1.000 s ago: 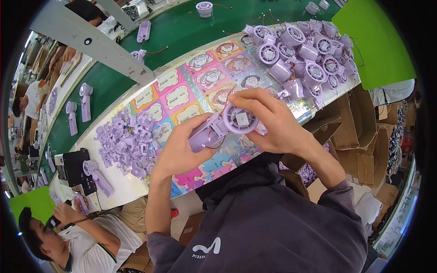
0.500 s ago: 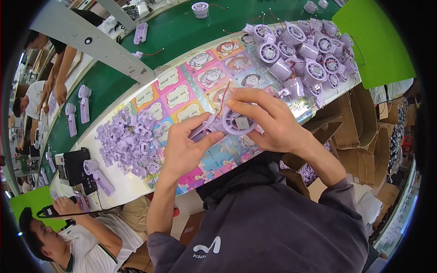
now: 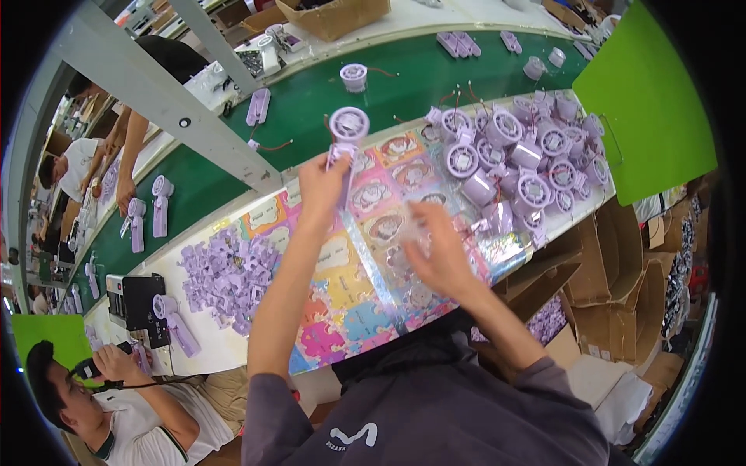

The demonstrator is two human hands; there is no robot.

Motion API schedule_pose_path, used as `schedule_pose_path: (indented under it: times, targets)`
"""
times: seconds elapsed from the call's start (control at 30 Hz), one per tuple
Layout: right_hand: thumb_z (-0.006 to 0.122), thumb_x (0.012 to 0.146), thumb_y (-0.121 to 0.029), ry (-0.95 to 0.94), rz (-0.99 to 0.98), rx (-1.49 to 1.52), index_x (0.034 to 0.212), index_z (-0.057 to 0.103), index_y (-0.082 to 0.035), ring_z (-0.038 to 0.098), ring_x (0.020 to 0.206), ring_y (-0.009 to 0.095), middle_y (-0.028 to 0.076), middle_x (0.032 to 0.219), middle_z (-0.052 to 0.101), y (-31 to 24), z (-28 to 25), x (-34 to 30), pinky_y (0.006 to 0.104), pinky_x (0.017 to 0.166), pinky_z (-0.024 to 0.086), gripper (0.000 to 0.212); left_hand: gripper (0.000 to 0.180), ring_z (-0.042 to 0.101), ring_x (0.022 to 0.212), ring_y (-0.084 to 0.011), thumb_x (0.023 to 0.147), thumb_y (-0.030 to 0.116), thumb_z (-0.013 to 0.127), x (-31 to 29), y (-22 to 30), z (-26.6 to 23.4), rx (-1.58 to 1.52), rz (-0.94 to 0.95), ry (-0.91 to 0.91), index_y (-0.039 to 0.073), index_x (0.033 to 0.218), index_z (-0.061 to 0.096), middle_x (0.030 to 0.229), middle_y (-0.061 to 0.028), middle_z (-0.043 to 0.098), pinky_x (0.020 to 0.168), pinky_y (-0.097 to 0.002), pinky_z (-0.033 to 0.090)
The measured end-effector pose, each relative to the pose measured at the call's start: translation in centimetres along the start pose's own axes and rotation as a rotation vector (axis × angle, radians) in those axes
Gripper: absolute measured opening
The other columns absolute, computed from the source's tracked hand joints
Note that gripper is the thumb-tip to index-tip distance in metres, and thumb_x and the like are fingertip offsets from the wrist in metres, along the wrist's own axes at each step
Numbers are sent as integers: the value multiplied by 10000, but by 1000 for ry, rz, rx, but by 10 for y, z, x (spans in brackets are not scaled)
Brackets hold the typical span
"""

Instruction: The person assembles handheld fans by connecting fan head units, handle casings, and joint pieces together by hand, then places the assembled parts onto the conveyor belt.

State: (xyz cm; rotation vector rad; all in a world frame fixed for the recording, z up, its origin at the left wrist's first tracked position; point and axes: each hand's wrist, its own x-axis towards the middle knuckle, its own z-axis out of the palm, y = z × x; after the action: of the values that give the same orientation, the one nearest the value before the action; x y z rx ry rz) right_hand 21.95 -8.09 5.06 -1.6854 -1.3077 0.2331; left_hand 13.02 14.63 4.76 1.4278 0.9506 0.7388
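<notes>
Beneath the patterned sheet (image 3: 334,264) stretches a white bench (image 3: 208,334), with a green belt (image 3: 299,89) curving past the sheet's far side. Below and right of the sheet, an open carton (image 3: 566,353) holds purple pieces (image 3: 548,320) too small to tell apart; beyond the belt from the sheet, a cardboard box (image 3: 342,23) holds something dark and unclear. At the sheet's right end rises a heap of fan heads (image 3: 532,151), their round bodies piled loosely enough that a knock could roll some off. Left of the sheet lies a lower heap of small purple parts (image 3: 229,279). Over the sheet's right half, the right hand (image 3: 441,252) is blurred, fingers apart and seemingly empty. Near the sheet's far side, the left hand (image 3: 320,186) has its fingers closed round the handle of a purple fan (image 3: 349,126), head outward; a loose one-handed grip could drop it. Beside that head stands a thin red wire (image 3: 327,124), which could snag and pull loose.
</notes>
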Motion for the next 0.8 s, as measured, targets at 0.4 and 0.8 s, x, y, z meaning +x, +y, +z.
schedule_pose_path:
  times: [0.4,0.8]
  targets:
    - [724,789,-36,-154,-43,-69,1046,664,-44,596,1041,331,121,1107,630,11,30,-21,419,886,492,264,444,589,1145,-387,828,350,716,219,-46,-16,446,69,605,19,1123,720,1157,-212,657,1011,-476,456]
    - [742,785,-23,-126,-4,-78,970,664,-27,629,995,298,97,1055,651,6,34,-13,399,867,511,201,522,512,1230,-383,820,173,717,250,-26,-70,1140,-160,874,62,1293,527,1255,-222,565,1035,-450,373]
